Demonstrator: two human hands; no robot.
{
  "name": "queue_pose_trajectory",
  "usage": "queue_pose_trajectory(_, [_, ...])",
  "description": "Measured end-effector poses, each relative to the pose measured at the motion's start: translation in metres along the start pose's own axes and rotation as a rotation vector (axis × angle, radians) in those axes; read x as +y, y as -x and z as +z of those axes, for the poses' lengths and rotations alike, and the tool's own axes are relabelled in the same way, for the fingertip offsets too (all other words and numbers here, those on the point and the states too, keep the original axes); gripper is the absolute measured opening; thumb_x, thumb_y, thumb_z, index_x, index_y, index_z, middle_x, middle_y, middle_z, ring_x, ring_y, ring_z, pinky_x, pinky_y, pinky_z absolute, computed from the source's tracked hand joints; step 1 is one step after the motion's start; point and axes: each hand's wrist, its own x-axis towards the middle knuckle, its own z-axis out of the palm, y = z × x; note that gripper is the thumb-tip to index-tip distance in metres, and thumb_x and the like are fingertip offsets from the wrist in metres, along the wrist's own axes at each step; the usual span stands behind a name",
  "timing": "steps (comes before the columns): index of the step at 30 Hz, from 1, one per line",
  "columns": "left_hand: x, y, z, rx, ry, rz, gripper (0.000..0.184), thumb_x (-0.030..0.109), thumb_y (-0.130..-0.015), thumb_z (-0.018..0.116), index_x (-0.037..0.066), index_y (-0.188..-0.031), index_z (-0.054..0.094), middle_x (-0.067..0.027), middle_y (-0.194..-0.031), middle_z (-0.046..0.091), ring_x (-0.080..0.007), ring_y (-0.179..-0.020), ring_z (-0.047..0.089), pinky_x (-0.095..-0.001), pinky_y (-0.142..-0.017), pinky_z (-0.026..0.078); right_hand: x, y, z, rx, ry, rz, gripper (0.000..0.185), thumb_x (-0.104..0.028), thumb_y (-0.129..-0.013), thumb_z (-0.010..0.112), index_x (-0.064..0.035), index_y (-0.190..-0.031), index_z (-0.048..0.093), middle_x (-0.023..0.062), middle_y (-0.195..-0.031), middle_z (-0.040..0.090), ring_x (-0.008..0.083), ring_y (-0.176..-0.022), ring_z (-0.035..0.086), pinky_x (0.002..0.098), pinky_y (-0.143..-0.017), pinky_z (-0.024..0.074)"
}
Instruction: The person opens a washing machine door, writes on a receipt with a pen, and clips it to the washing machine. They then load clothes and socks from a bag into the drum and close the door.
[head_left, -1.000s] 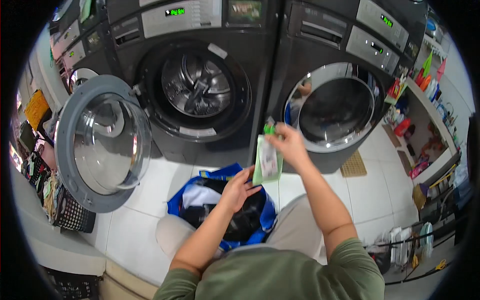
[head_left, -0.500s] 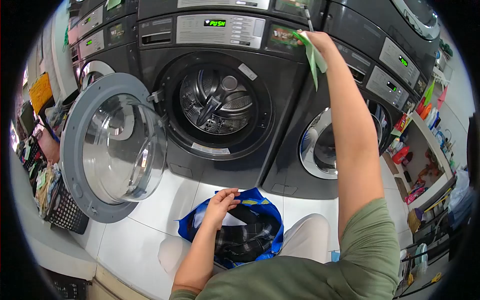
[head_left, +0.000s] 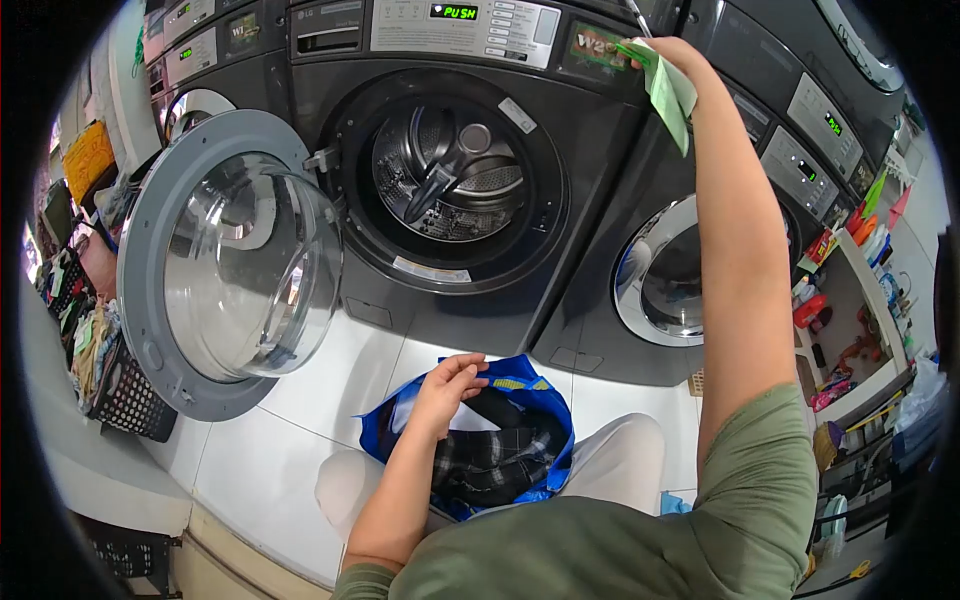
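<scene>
My right hand (head_left: 668, 58) is raised at the upper right of the middle washer, by its W2 label (head_left: 597, 45), closed on a green slip (head_left: 670, 98) that hangs down. My left hand (head_left: 448, 392) hovers over the blue bag (head_left: 562, 405) on the floor, fingers bent and slightly apart, with nothing in it. Dark plaid clothing (head_left: 495, 462) and a white cloth lie in the bag. Behind it, the middle washer (head_left: 470, 318) has its drum (head_left: 450, 175) uncovered, and its round glass door (head_left: 150, 300) is swung out to the left.
Another front-loading washer (head_left: 600, 335) with its door closed stands at the right. A black basket of clothes (head_left: 135, 400) sits at the far left, beyond the open door. At the right are a shelf unit (head_left: 875, 380) with bottles and my bent knees beside the bag.
My right hand has carried the green slip from above the bag up to the washer's W2 label. My left hand has let go of the slip and now hovers over the bag.
</scene>
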Motion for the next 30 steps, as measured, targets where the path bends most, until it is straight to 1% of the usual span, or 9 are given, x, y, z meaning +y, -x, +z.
queue_pose_trajectory(6, [-0.019,-0.012,-0.004,0.034,-0.227,0.056,0.03,0.022,-0.098,0.058,0.004,-0.122,0.063,-0.0064,-0.109,0.068,-0.0152,-0.092,0.065,-0.0258,-0.076,0.048,0.008,-0.008,0.014,0.106,0.405,-0.256,0.027,-0.031,-0.092,0.064,-0.009,-0.105,0.071,0.0013,-0.083,0.062,0.0132,-0.064,0.055,0.0299,-0.055,0.0437])
queue_pose_trajectory(9, [-0.007,0.0,-0.009,0.25,-0.803,0.363,0.029,0.025,-0.094,0.057,0.001,-0.107,0.067,-0.0219,-0.098,0.068,-0.0376,-0.093,0.065,-0.0428,-0.079,0.051,0.008,0.078,0.053,0.438,0.772,-0.584,0.026,-0.026,-0.091,0.066,-0.0083,-0.11,0.068,0.0076,-0.098,0.062,0.0173,-0.079,0.059,0.0334,-0.065,0.0479])
queue_pose_trajectory(12, [0.012,0.009,-0.028,0.342,-1.186,0.059,0.033,0.029,-0.092,0.057,-0.001,-0.083,0.068,-0.0246,-0.088,0.066,-0.0421,-0.089,0.064,-0.0476,-0.078,0.05,0.036,0.176,0.067,0.463,0.772,-0.756,0.03,-0.02,-0.089,0.068,-0.0075,-0.116,0.065,0.014,-0.113,0.062,0.0214,-0.095,0.063,0.037,-0.075,0.0522])
queue_pose_trajectory(14, [0.004,0.017,-0.045,0.186,-1.335,-0.113,0.038,0.033,-0.092,0.057,-0.001,-0.082,0.07,-0.0232,-0.081,0.067,-0.0419,-0.087,0.065,-0.0472,-0.08,0.051,0.137,0.216,0.051,0.185,0.489,-0.783,0.034,-0.034,-0.093,0.064,-0.0044,-0.109,0.067,0.02,-0.096,0.068,0.035,-0.088,0.066,0.0398,-0.078,0.0501])
queue_pose_trajectory(19, [-0.038,0.053,-0.036,-0.19,-1.592,-0.195,0.063,0.038,-0.073,0.08,0.006,-0.123,0.058,-0.019,-0.134,0.05,-0.0412,-0.123,0.048,-0.047,-0.094,0.048,0.539,0.483,0.029,0.096,0.627,0.335,0.03,-0.024,-0.1,0.05,0.0034,-0.102,0.061,0.0263,-0.098,0.063,0.039,-0.086,0.063,0.0461,-0.077,0.0485])
queue_pose_trajectory(20, [-0.039,0.059,-0.025,-0.172,-1.645,-0.202,0.06,0.036,-0.072,0.08,0.006,-0.121,0.06,-0.0178,-0.132,0.051,-0.0394,-0.122,0.05,-0.0467,-0.093,0.048,0.623,0.58,0.05,0.225,0.335,0.392,0.028,-0.021,-0.098,0.048,0.0031,-0.1,0.062,0.0244,-0.094,0.065,0.0364,-0.086,0.063,0.0449,-0.078,0.0486])
queue_pose_trajectory(23, [-0.046,0.083,-0.001,-0.067,-1.878,0.029,0.035,0.021,-0.075,0.077,0.006,-0.105,0.067,-0.0135,-0.115,0.059,-0.0332,-0.109,0.058,-0.0428,-0.087,0.051,0.637,0.737,0.085,-0.11,0.516,1.044,0.028,-0.021,-0.097,0.049,0.0031,-0.1,0.063,0.0219,-0.092,0.066,0.0337,-0.083,0.063,0.043,-0.075,0.0487])
queue_pose_trajectory(27, [-0.048,0.094,0.001,0.064,-1.656,0.55,0.011,0.013,-0.074,0.07,0.008,-0.083,0.069,-0.0069,-0.085,0.065,-0.029,-0.08,0.062,-0.0382,-0.076,0.051,0.627,0.788,0.115,-0.313,0.53,1.179,0.028,-0.021,-0.097,0.05,0.0031,-0.1,0.064,0.0184,-0.089,0.066,0.0301,-0.079,0.063,0.0405,-0.072,0.0488])
queue_pose_trajectory(30, [0.0,0.104,0.033,0.072,-1.687,0.614,0.012,0.005,-0.072,0.069,0.007,-0.083,0.067,-0.0083,-0.082,0.062,-0.0295,-0.082,0.063,-0.0392,-0.076,0.051,0.623,0.793,0.118,-0.361,0.519,1.157,0.028,-0.021,-0.096,0.052,0.0031,-0.1,0.065,0.0159,-0.087,0.067,0.0274,-0.077,0.062,0.0386,-0.07,0.0489])
